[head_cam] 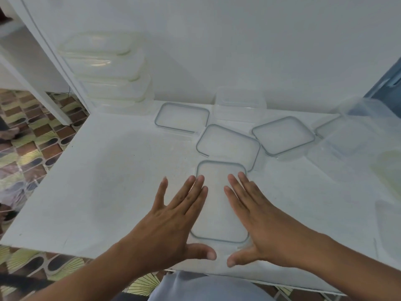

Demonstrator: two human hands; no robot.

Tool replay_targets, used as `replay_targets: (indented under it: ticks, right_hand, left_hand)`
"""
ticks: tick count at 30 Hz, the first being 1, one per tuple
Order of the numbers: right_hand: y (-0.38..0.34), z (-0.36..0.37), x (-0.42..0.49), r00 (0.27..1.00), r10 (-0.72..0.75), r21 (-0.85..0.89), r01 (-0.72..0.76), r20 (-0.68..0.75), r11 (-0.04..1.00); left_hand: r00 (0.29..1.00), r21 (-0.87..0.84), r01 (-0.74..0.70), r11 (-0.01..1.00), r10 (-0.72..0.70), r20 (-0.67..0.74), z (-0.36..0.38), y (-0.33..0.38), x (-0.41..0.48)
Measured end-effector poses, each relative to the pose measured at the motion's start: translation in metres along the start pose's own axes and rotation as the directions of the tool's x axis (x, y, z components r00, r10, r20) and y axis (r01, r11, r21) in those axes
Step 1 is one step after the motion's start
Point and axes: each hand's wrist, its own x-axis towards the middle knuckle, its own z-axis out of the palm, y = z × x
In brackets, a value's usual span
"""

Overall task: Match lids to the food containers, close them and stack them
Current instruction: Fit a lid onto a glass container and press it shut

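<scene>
A clear rectangular lid (219, 205) with a grey seal lies near the table's front edge, possibly on a container I cannot make out. My left hand (173, 216) lies flat on its left side, fingers spread. My right hand (256, 216) lies flat on its right side, fingers spread. Three more clear lids lie beyond: one (182, 118) at the back, one (230, 146) in the middle, one (283, 135) to the right. A stack of closed containers (108, 70) stands at the back left. An open clear container (239, 104) stands against the wall.
The white table (104, 181) ends at a left edge over a patterned tiled floor (28, 148). More clear containers (355, 131) crowd the right side. A white wall rises behind, and a white shelf frame stands at the far left.
</scene>
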Motion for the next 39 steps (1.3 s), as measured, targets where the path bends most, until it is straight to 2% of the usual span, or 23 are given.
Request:
replay_targets:
  ticks: [5,10,13,16,18,24,30,33,35,39]
  right_hand:
    - [-0.001,-0.008,0.005,0.992,0.05,-0.038,-0.047,0.113,0.998]
    - [-0.005,-0.016,0.008,0.987,0.057,-0.052,-0.05,0.149,0.997]
    - [-0.006,-0.015,0.007,0.99,0.058,-0.039,-0.053,0.132,0.998]
    - [-0.003,0.001,0.01,0.995,0.095,-0.139,-0.092,0.021,0.986]
    - [-0.002,0.012,0.014,0.989,0.146,-0.119,-0.143,0.013,0.983]
    - [-0.003,0.016,0.014,0.984,0.173,-0.136,-0.166,0.039,0.977]
    - [0.0,0.016,0.01,0.99,0.134,-0.165,-0.139,-0.044,0.976]
    - [0.002,0.009,0.005,0.995,0.034,-0.092,-0.043,-0.091,0.995]
    - [0.008,0.001,0.0,0.999,-0.034,-0.002,0.033,-0.019,0.999]
    - [0.025,-0.011,-0.008,0.989,-0.122,0.01,0.122,0.081,0.992]
  left_hand:
    - [0.994,0.064,-0.077,0.995,0.071,0.089,-0.008,-0.006,0.005]
    - [0.979,0.123,-0.109,0.986,0.085,0.183,-0.025,-0.004,0.012]
    - [0.987,0.162,-0.128,0.978,0.11,0.117,-0.025,-0.003,0.012]
    - [0.992,0.201,-0.128,0.971,0.121,0.048,-0.013,-0.002,0.013]
    - [0.993,0.22,-0.117,0.968,0.117,0.016,-0.007,0.001,0.013]
    - [0.992,0.2,-0.082,0.976,0.1,-0.08,0.002,0.002,0.011]
    - [0.99,0.176,-0.058,0.983,0.079,-0.117,0.005,0.002,0.007]
    - [0.987,0.169,-0.074,0.983,0.096,-0.126,0.005,-0.002,0.004]
    - [0.985,0.172,-0.091,0.981,0.115,-0.131,0.002,-0.005,0.001]
    - [0.973,0.168,-0.154,0.974,0.179,-0.147,-0.003,-0.007,-0.009]
